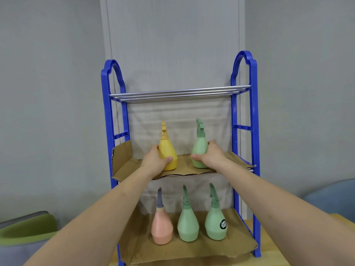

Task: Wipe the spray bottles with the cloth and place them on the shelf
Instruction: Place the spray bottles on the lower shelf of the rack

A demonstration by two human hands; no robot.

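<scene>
L hand [153, 160]: yellow btl [168, 146], R hand [210, 156]: green btl [199, 148]

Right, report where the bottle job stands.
Done: pink bottle, plain green bottle and stickered green bottle stand on the bottom shelf. In hand: left hand grips the yellow bottle, right hand the upper green bottle, both on the middle shelf. Left: release; no cloth visible.

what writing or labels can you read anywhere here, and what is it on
Round black sticker on the green bottle at the right end of the lower row: a white mark, too blurred to read.
No other writing shows anywhere.
</scene>
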